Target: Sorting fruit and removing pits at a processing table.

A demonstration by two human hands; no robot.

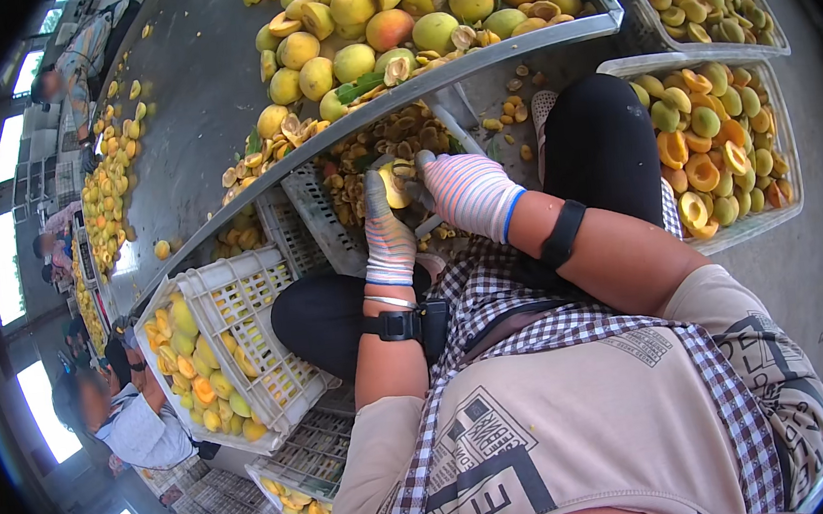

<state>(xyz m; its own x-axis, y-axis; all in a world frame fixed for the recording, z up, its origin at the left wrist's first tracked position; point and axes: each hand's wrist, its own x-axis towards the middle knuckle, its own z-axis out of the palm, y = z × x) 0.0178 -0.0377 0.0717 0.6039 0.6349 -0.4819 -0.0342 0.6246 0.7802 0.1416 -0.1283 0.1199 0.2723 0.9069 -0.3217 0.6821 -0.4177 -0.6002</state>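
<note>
Both my hands wear striped knit gloves with grey fingertips and meet in front of me, just below the metal table's edge. My left hand (pixel 385 230) is closed on a yellow fruit (pixel 395 184), which looks like an apricot or a peach. Against the fruit's right side are the fingers of my right hand (pixel 460 185); whether they hold a tool or part of the fruit cannot be told. Below the hands, discarded fruit pieces (pixel 400 138) lie in a crate. Whole and halved fruits (pixel 390 30) are heaped on the metal table above.
The metal table's raised rim (pixel 439 79) runs slantwise before me. Crates of halved fruit stand at right (pixel 792 138) and upper right (pixel 786 46). A tilted white plastic crate (pixel 256 302) of fruit is by my left knee. Co-workers sit at left, one (pixel 146 431) close by.
</note>
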